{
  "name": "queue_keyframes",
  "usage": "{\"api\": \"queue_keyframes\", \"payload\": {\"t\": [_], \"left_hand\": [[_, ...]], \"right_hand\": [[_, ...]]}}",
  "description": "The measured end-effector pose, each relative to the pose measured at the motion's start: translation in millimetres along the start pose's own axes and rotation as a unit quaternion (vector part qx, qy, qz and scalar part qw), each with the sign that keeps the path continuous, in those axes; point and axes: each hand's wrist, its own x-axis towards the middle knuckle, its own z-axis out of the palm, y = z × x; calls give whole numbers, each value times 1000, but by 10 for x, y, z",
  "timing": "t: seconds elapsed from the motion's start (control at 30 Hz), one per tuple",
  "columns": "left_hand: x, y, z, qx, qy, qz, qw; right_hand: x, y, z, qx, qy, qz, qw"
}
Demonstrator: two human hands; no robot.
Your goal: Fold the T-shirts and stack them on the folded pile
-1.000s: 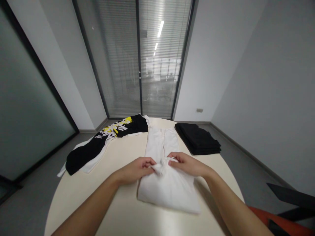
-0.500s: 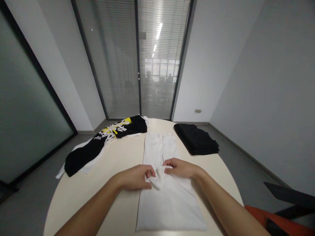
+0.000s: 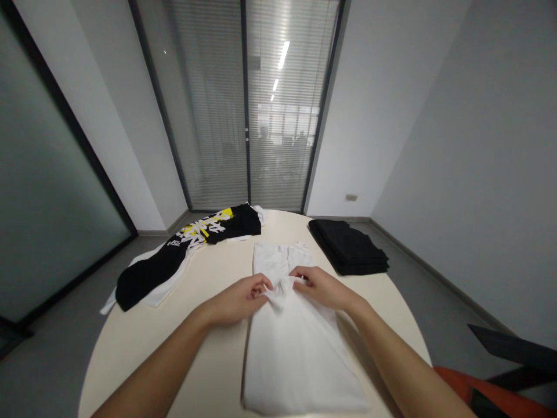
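Observation:
A white T-shirt [image 3: 300, 360] lies on the table in front of me, its sides folded inward so that it forms a long strip. At its middle, my left hand [image 3: 243, 297] pinches a bunched bit of the cloth between thumb and fingers. My right hand [image 3: 322, 285] grips the same gathered ridge from the other side, a short gap away. Between the two hands the fabric is drawn up in creases. The strip's far end lies flat beyond my fingers.
Black and white shirts with a yellow and white print [image 3: 191, 249] lie spread along the round table's [image 3: 209, 371] left edge. Folded black garments [image 3: 348, 247] are stacked at the right. An orange and black chair [image 3: 487, 389] stands at lower right, and a glass partition [image 3: 248, 104] behind.
Both hands have moved a little away from me and up, with the pinched cloth between them. The near part of the T-shirt now looks raised and slopes toward my hands.

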Motion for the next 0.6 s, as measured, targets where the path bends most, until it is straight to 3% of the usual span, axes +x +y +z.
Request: {"api": "queue_keyframes", "payload": {"t": [0.07,0.2,0.3,0.47,0.6], "left_hand": [[55,-113,28,51,66,16,996],[105,-266,66,118,74,-3,990],[76,-236,49,111,30,-24,993],[-33,-21,52,104,-127,-68,984],[-96,92,78,124,-136,-53,982]], "right_hand": [[83,32,26,-32,25,-8,999],[152,173,115,-50,10,0,999],[102,260,139,-24,-21,22,999],[-94,209,139,19,-128,7,992],[-215,72,107,45,-133,-2,990]]}}
